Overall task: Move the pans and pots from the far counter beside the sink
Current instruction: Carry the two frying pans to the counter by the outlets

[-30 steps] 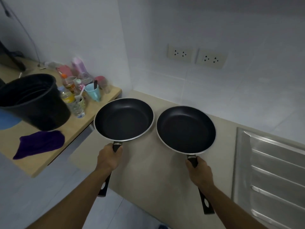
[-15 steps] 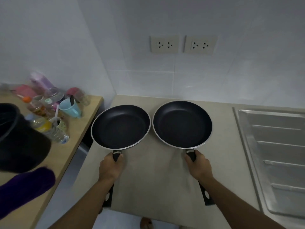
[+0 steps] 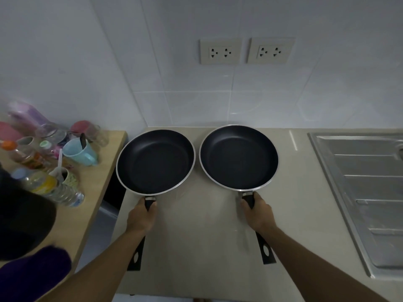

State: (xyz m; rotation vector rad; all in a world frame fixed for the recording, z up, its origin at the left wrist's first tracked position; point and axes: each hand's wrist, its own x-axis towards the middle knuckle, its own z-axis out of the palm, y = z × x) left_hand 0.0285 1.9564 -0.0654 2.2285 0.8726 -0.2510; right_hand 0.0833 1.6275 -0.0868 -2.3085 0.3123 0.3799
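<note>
I have one pan in each hand, and both are over the pale desk [image 3: 207, 225] in the middle of the frame. My left hand [image 3: 141, 216] is wrapped tight around the black handle of the left pan [image 3: 156, 161], close up to where the handle meets the bowl. My right hand [image 3: 257, 214] is closed the same way on the handle of the right pan [image 3: 238, 156]. I hold them near the bowl because that is where the weight is, so the pans stay flat and do not tip (a long handle held at its far end would droop). The bowl of each pan sits above my grip in the frame, out toward the tiled wall, and the rest of each handle runs back under my wrist toward the bottom of the frame, with its hanging hole showing behind my arm. The two pans are side by side, rims very close but I think not touching. I cannot tell for sure if they rest on the desk or hang just over it; they look low and level, so I think I am about to set them down. The metal sink [image 3: 359, 192] with its ribbed draining part is on the right side of the frame, just beside the right pan, so this spot fits the job. On the left is a wooden table [image 3: 102, 166] crowded with a blue cup [image 3: 79, 154], bottles and a purple cloth [image 3: 35, 273], so I keep the left pan clear of its edge.
</note>
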